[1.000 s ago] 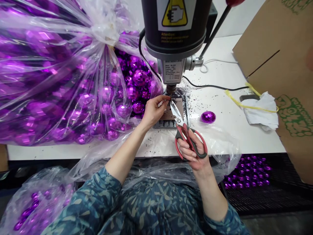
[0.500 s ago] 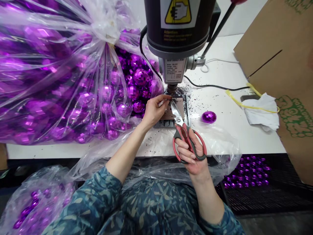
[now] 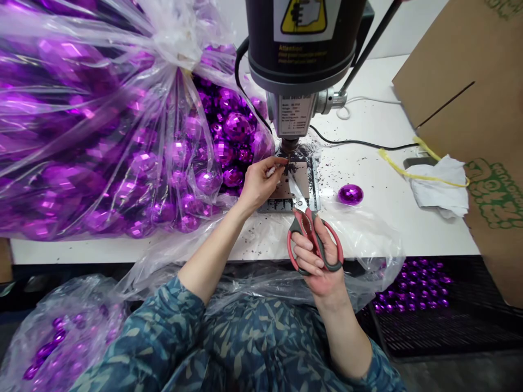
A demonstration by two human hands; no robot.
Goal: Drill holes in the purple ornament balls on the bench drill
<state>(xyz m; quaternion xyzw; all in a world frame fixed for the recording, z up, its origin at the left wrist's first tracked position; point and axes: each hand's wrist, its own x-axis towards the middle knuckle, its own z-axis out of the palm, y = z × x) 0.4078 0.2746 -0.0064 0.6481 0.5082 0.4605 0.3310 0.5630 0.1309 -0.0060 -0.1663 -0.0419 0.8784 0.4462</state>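
Observation:
My right hand (image 3: 317, 256) grips red and black scissors (image 3: 301, 206), with the fingers through the handle loops and the blades pointing up toward the drill. My left hand (image 3: 263, 181) is pinched closed just under the chuck (image 3: 289, 145) of a bench drill (image 3: 303, 54); what sits between the fingertips is too small to make out. The scissor tips lie close to those fingertips, over a brownish plate (image 3: 300, 177) on the drill's base (image 3: 314, 188). Dark shavings are scattered around the base. To the right, a faceted purple ball (image 3: 350, 194) rests on the white table (image 3: 368, 163).
A large clear bag (image 3: 102, 136) of purple balls fills the left side. At right stand a cardboard box (image 3: 461, 120) and a white cloth (image 3: 439, 188) under a yellow strap (image 3: 429, 177). Below the edge are a black crate (image 3: 433, 332) with purple balls and another clear bag (image 3: 81, 326).
The scissors have drawn slightly down, away from my left fingertips. My left hand stays pinched under the chuck. The whole view has shifted a little.

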